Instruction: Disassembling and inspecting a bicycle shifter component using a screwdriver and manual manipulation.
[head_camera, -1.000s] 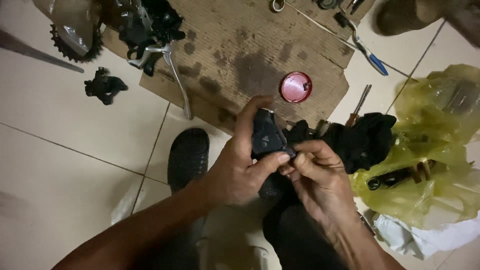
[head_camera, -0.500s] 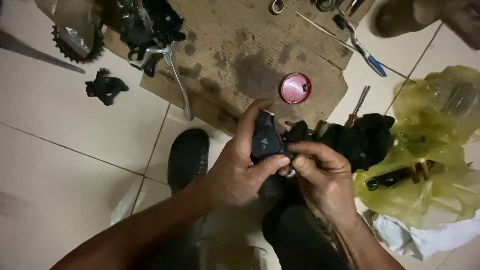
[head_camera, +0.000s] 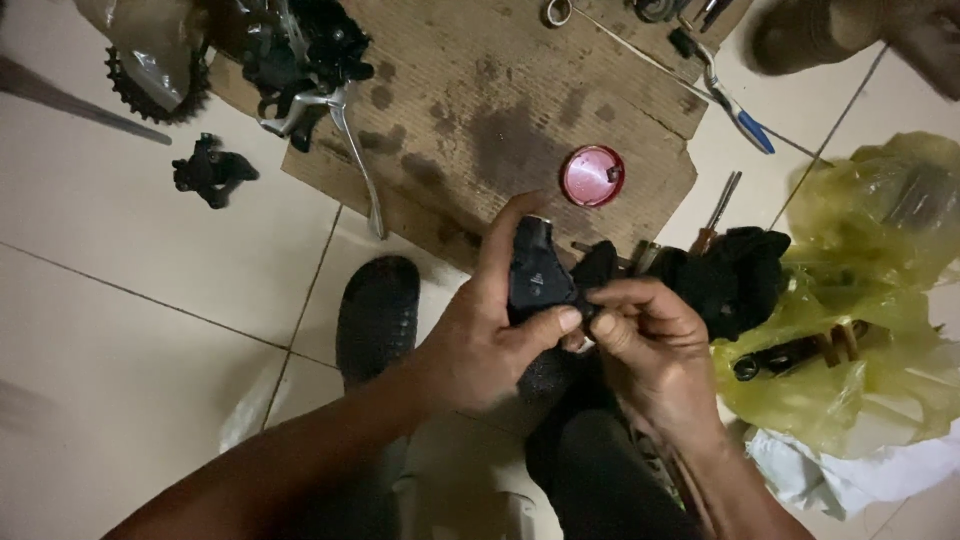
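My left hand (head_camera: 490, 340) grips a small black plastic part (head_camera: 538, 270), a bicycle shifter body, with the thumb across its lower edge and a finger up its left side. My right hand (head_camera: 655, 350) meets it from the right, fingertips pinched on the part's right side where a small pale piece shows. Both hands are above my black shoes (head_camera: 378, 315) over the tiled floor.
A stained cardboard sheet (head_camera: 520, 110) lies ahead with a red round lid (head_camera: 592, 175), a silver brake lever and black parts (head_camera: 300, 70). A chainring (head_camera: 150, 90) and a small black part (head_camera: 208, 170) lie left. Pliers (head_camera: 720, 85), a screwdriver (head_camera: 715, 210), black cloth (head_camera: 735, 275) and a yellow bag (head_camera: 870, 290) are right.
The hands and the black part have shifted slightly; my right fingers have moved a little along the part's right side. Nothing else moved.
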